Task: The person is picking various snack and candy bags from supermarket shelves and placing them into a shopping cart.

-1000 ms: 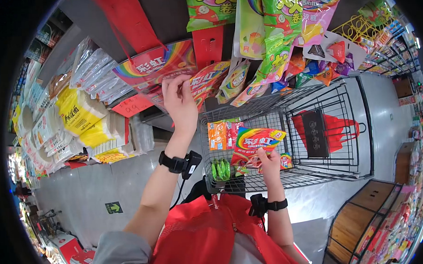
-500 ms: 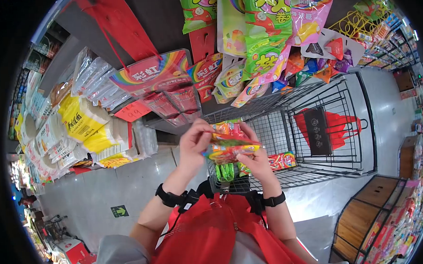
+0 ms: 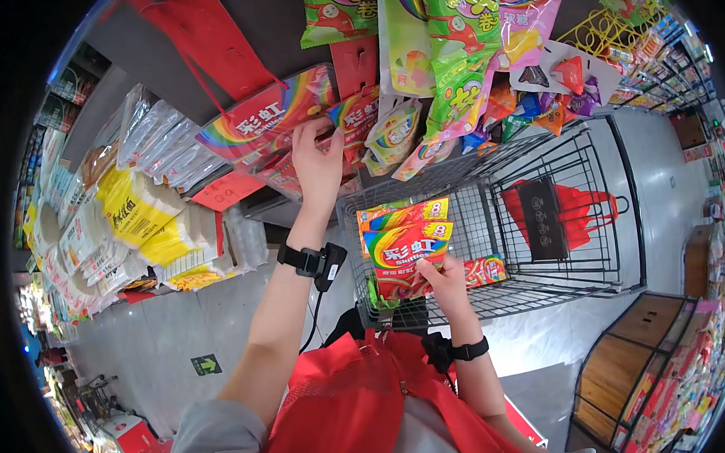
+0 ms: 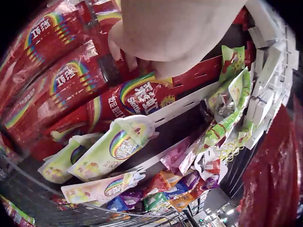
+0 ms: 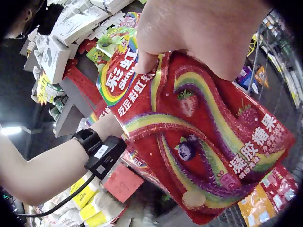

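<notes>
My right hand (image 3: 446,286) pinches a red Skittles candy bag (image 3: 407,253) by its edge above the cart, thumb on its front. A second Skittles bag (image 3: 420,212) shows behind it, overlapping. The right wrist view shows the held bag's printed front, with fruit and rainbow bands. My left hand (image 3: 319,166) is up at the hanging display, fingers bent among red Skittles bags (image 4: 66,78). Beside its thumb hangs another Skittles bag (image 3: 354,115). The hand hides its own fingertips in the left wrist view, so I cannot tell whether they grip a bag.
A wire shopping cart (image 3: 568,295) stands in front of me, with candy bags (image 3: 485,272) and a red carrier bag (image 3: 594,218) inside. Green candy bags (image 3: 464,39) hang overhead. Yellow noodle packs (image 3: 142,214) fill the left shelf beside a red price card (image 3: 227,189).
My left hand met the right over the cart half a second ago, then went back up to the hanging bags. The right hand now holds overlapping Skittles bags; one showed in it at first.
</notes>
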Action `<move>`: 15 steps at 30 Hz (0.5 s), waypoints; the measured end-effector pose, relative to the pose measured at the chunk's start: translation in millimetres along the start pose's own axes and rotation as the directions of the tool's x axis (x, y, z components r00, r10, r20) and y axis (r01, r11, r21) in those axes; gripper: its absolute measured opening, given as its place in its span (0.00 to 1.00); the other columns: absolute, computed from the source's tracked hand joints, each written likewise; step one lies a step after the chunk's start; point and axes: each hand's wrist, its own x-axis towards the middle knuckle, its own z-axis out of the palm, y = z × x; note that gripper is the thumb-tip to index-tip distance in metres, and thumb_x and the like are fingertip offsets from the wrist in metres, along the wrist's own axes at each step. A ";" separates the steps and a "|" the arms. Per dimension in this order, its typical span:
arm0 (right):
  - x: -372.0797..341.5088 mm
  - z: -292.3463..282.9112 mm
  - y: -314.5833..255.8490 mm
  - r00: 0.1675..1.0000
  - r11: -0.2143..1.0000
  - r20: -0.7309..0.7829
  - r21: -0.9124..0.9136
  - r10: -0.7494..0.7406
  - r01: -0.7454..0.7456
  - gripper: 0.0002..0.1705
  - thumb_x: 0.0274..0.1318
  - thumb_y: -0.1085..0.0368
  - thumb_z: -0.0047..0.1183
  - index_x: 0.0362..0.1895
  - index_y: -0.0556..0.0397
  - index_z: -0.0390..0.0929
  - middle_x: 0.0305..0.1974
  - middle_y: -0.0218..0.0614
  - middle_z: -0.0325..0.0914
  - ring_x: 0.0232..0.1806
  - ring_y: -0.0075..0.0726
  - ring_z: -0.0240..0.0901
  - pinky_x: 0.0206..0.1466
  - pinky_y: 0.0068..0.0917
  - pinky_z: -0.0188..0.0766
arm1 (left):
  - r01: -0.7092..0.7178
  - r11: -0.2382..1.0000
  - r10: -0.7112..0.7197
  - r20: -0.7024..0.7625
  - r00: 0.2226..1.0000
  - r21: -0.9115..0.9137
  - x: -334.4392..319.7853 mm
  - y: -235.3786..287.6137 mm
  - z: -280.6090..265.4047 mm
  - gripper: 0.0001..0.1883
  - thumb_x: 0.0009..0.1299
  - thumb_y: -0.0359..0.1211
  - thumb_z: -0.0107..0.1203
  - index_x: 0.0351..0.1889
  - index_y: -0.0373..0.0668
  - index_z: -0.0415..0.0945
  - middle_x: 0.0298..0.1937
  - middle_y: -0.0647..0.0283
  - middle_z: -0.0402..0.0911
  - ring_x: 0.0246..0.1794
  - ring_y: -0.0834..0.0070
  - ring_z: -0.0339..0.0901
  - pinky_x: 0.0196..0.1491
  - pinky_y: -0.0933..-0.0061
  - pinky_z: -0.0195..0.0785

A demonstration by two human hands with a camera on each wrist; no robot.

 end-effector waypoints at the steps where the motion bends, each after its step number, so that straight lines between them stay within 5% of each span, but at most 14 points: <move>1: -1.0 0.1 -2.8 1.000 1.000 -0.006 0.020 0.024 -0.024 0.11 0.48 0.66 0.54 0.36 0.58 0.75 0.25 0.31 0.75 0.18 0.15 0.67 0.16 0.14 0.61 | 0.000 1.000 0.001 -0.011 1.000 0.028 2.0 2.7 1.2 0.07 0.57 0.24 0.54 0.33 0.32 0.71 0.34 0.56 0.71 0.36 0.71 0.73 0.42 0.74 0.65; 5: -0.5 -7.1 1.1 0.999 1.000 -0.043 -0.001 0.006 -0.006 0.10 0.48 0.67 0.54 0.35 0.58 0.75 0.25 0.30 0.76 0.19 0.14 0.66 0.17 0.14 0.60 | 0.023 0.994 -0.020 0.030 0.999 -0.103 6.6 4.5 6.1 0.06 0.57 0.23 0.54 0.31 0.32 0.70 0.32 0.58 0.71 0.32 0.74 0.73 0.39 0.78 0.66; 11: -0.5 -10.2 1.0 0.999 1.000 -0.050 -0.002 0.007 -0.007 0.10 0.48 0.68 0.53 0.36 0.58 0.75 0.25 0.28 0.76 0.21 0.14 0.66 0.19 0.15 0.61 | -0.088 0.949 0.027 -0.202 0.979 -0.304 12.8 24.7 0.9 0.05 0.62 0.25 0.51 0.30 0.33 0.67 0.31 0.63 0.70 0.30 0.82 0.68 0.35 0.83 0.62; 13: -1.8 -9.6 -0.2 0.999 1.000 -0.051 0.012 0.006 -0.006 0.10 0.49 0.68 0.53 0.36 0.58 0.75 0.26 0.29 0.76 0.22 0.15 0.67 0.21 0.15 0.62 | 0.078 0.944 -0.146 -0.197 0.969 -0.319 16.5 37.6 -10.8 0.05 0.65 0.26 0.46 0.34 0.34 0.64 0.32 0.63 0.69 0.30 0.83 0.66 0.34 0.83 0.60; 15: -1.6 -8.5 -2.2 0.999 1.000 -0.050 0.026 0.005 -0.004 0.09 0.49 0.68 0.53 0.36 0.59 0.75 0.27 0.29 0.76 0.23 0.15 0.67 0.23 0.16 0.63 | 0.020 0.933 -0.120 -0.255 0.959 -0.360 9.0 45.5 -24.1 0.05 0.67 0.28 0.42 0.36 0.35 0.62 0.32 0.63 0.68 0.31 0.84 0.64 0.35 0.82 0.59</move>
